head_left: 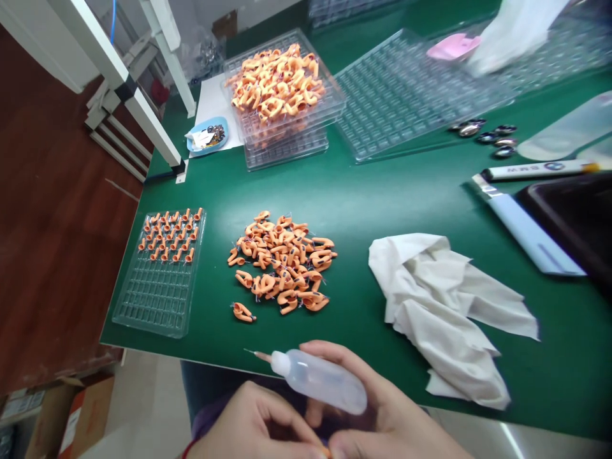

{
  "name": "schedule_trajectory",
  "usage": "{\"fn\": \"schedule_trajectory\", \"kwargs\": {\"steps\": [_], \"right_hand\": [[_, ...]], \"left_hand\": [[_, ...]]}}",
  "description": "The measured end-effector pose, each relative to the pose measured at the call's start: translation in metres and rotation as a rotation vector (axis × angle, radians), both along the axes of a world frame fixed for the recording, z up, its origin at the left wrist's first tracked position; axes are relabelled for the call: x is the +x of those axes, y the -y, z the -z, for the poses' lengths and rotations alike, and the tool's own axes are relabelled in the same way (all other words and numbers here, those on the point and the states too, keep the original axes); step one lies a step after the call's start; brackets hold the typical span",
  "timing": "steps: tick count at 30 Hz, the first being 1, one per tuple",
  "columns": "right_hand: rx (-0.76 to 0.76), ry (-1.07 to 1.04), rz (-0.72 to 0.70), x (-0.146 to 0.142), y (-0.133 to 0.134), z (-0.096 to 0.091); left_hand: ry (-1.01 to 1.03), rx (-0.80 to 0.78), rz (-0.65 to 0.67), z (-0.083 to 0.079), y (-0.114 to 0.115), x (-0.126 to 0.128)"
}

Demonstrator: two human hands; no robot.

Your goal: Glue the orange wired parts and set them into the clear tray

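Observation:
In the head view, at the table's front edge, my right hand point(382, 408) is wrapped round a translucent squeeze bottle point(327, 380) with a white cap. The bottle's thin needle tip points left. My left hand point(262, 424) is closed beside it, with a red band at the wrist. Between the fingertips of both hands a bit of a small orange part point(327, 452) shows; the rest of it is hidden. Just beyond the hands lies a loose pile of curved orange parts point(287, 261) with dark patches and thin wires, one part point(243, 312) apart from it.
To the left is a clear compartment tray point(153, 293), its far rows holding orange parts. Behind, stacked trays point(287, 156) carry a heap of orange pieces, near a blue dish point(208, 148). A white cloth point(430, 287), a pen point(535, 171) and a light-blue tool point(530, 233) lie right.

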State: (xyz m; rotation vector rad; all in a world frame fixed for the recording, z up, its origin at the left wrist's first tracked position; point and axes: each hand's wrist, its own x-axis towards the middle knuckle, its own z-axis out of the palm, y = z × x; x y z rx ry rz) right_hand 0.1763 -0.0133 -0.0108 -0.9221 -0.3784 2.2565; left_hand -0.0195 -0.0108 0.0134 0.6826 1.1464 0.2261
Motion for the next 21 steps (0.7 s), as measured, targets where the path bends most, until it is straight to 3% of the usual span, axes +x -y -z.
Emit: {"fn": "schedule_trajectory", "kwargs": {"steps": [8, 16, 19, 21], "right_hand": [[-0.006, 0.006, -0.074, 0.004, -0.001, 0.001], [-0.04, -0.012, -0.092, 0.001, -0.002, -0.002], [-0.019, 0.035, -0.036, -0.001, 0.002, -0.005], [0.05, 0.185, 0.095, 0.003, 0.008, -0.001]], "left_hand": [[0.007, 0.027, 0.086, -0.008, -0.004, 0.002], [0.053, -0.054, 0.06, -0.01, -0.006, 0.004], [0.076, -0.116, -0.001, -0.007, -0.003, 0.006], [0.079, -0.138, -0.075, -0.003, -0.002, 0.008]]}}
